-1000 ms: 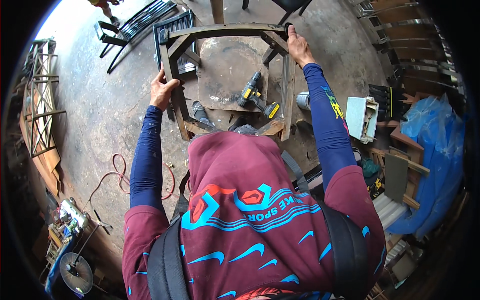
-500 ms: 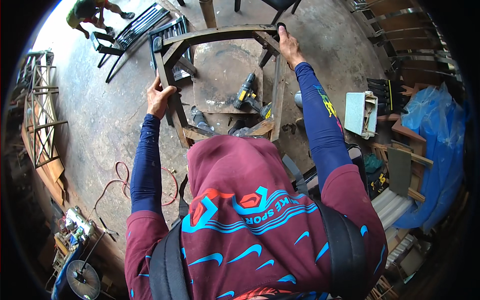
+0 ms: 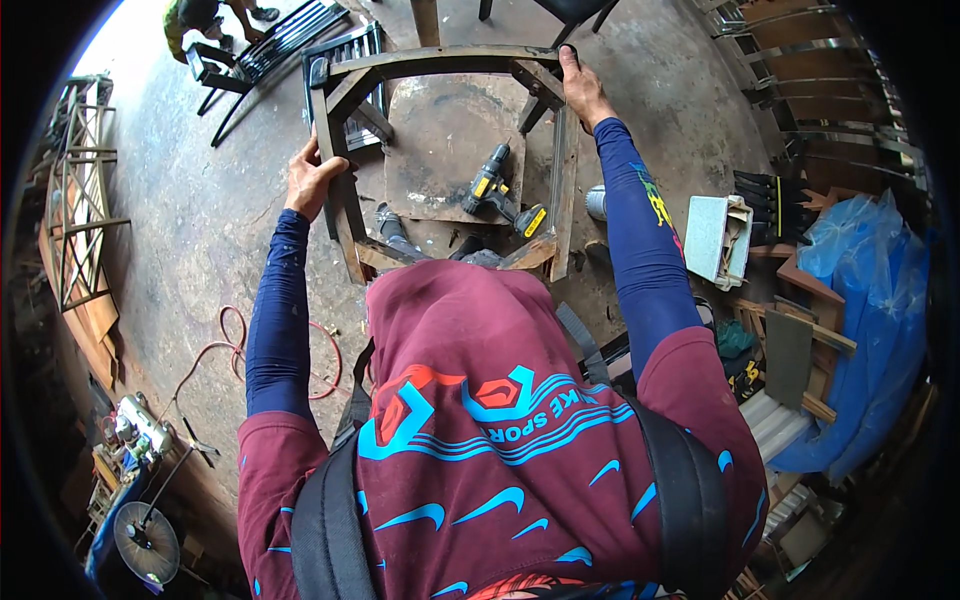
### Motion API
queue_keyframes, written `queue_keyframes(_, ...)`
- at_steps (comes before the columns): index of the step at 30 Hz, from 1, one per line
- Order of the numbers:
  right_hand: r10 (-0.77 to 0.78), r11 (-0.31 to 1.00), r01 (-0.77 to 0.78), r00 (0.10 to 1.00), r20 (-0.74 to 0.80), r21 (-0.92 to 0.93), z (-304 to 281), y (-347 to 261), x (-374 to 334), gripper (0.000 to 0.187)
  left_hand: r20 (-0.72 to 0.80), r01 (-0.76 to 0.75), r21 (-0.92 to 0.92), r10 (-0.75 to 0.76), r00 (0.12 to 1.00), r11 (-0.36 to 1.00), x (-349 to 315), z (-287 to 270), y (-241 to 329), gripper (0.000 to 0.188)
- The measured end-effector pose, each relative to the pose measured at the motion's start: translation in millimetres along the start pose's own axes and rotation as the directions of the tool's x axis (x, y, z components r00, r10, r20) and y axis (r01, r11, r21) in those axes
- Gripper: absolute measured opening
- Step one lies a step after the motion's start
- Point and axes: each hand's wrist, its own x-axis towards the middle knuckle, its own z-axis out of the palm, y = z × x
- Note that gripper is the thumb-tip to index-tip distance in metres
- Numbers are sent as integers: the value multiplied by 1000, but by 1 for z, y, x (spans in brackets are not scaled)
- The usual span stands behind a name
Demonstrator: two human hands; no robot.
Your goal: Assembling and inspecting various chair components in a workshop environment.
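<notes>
A dark wooden chair frame (image 3: 445,63), with diagonal braces in its corners, is held up in front of me. My left hand (image 3: 316,178) is closed on its left side rail, thumb on the inner side. At the far right corner, my right hand (image 3: 586,90) grips the frame with the thumb over the top. Through the frame's opening a yellow-and-black cordless drill (image 3: 497,192) shows, lying on a stained flat board (image 3: 425,110) on the floor. The frame's near edge is partly hidden behind my maroon hood.
Slatted black chair parts (image 3: 290,45) lie far left, where another person (image 3: 190,25) bends over them. To the right stand a white bin (image 3: 718,240), blue plastic sheeting (image 3: 860,330) and wood pieces. A red hose (image 3: 232,335) curls on the floor at left; a black seat (image 3: 570,12) stands far off.
The frame has shifted slightly in my grip's hold, and more of its lower right corner shows. Both hands keep their places on it. The other person has bent closer to the slatted parts.
</notes>
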Motion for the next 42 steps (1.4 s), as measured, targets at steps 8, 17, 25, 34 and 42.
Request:
queue_keyframes(8, 24, 998, -24, 1000, -15, -49, -5, -16, -6, 81, -4, -21, 57, 21, 1000, 998, 3, -1, -3, 75)
queue_keyframes(17, -3, 998, 2, 1000, -9, -62, -7, -10, -1, 82, -30, -21, 64, 23, 999, 998, 10, -6, -22, 82)
queue_keyframes(25, -9, 996, 7, 1000, -30, -94, -2, -13, -7, 77, -20, -12, 83, 13, 1000, 997, 15, -14, -20, 78)
queue_keyframes(34, -39, 989, 33, 998, -40, -145, -6, -6, -1, 79, -13, 25, 127, -24, 1000, 992, 18, -14, -16, 82)
queue_keyframes(42, 16, 997, -21, 998, -68, -77, 2, -11, -1, 78, -14, 14, 81, -13, 1000, 997, 17, -11, -19, 83)
